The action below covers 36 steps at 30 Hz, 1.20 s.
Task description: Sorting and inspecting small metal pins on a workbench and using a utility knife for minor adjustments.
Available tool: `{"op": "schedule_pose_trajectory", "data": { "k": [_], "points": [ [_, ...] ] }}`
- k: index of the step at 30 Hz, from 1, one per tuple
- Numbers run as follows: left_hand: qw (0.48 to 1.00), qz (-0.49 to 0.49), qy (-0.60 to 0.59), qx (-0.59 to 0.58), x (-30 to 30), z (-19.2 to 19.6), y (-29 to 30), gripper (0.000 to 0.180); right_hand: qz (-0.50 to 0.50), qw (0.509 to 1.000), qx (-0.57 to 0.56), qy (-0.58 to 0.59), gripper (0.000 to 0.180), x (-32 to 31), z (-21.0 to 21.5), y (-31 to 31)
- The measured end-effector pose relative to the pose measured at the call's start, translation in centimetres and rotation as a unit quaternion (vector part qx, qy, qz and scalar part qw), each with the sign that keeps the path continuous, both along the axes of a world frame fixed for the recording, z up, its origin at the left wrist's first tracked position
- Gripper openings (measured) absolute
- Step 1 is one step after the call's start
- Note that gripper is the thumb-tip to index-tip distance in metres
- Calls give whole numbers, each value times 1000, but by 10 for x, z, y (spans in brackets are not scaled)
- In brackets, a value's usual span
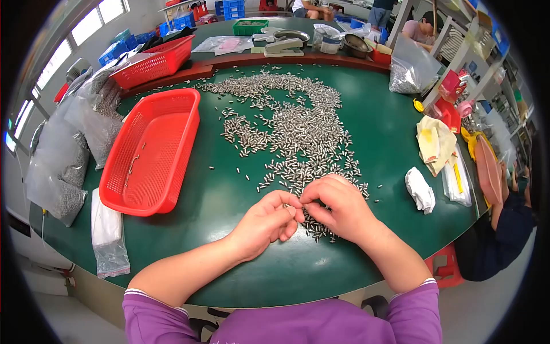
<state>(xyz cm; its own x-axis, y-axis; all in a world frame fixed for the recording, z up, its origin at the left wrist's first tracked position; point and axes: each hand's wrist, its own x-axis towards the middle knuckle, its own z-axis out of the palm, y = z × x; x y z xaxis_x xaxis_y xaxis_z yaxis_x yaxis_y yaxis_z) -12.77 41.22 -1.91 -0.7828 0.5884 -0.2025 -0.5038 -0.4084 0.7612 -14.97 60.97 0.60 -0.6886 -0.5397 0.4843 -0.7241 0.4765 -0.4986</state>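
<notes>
A broad heap of small silvery metal pins [309, 126] is spread over the green table [229, 252]. At its near end my two hands meet, fingertips almost touching. My left hand [269, 217] has its fingers curled and its thumb pressed against them; whatever they hold is too small to make out. My right hand [339, 206] is pinched, thumb against fingers, beside the left fingertips and over the near edge of the heap. Any piece between its fingers is hidden. To the left lies a red plastic basket [150, 155] with a few pins on its bottom.
Clear bags of metal parts [63, 166] line the left edge, near a packet of plastic bags [109, 235]. A pale yellow cloth [434, 144] and a white crumpled cloth [420, 190] lie right. A scale [285, 45] stands at the back. A co-worker [504, 235] sits right.
</notes>
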Motion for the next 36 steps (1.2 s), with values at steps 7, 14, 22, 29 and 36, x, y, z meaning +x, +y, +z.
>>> {"op": "schedule_pose_trajectory", "data": {
  "k": [7,14,22,29,36],
  "points": [
    [1000,-10,1,-8,0,-1,0,14,15,1000,-25,5,21,0,1,0],
    [1000,-18,-1,10,0,-3,0,13,29,998,-61,-5,28,1,-3,-2],
    [1000,-18,-6,-2,1,0,2,15,-43,994,-50,82,29,-4,5,2],
    [1000,-23,4,-10,0,0,1,23,-189,981,39,21,16,-13,-1,18],
    [999,-12,-24,33,-1,-1,0,30,-157,984,89,-5,10,-12,-8,15]
  ]
}}
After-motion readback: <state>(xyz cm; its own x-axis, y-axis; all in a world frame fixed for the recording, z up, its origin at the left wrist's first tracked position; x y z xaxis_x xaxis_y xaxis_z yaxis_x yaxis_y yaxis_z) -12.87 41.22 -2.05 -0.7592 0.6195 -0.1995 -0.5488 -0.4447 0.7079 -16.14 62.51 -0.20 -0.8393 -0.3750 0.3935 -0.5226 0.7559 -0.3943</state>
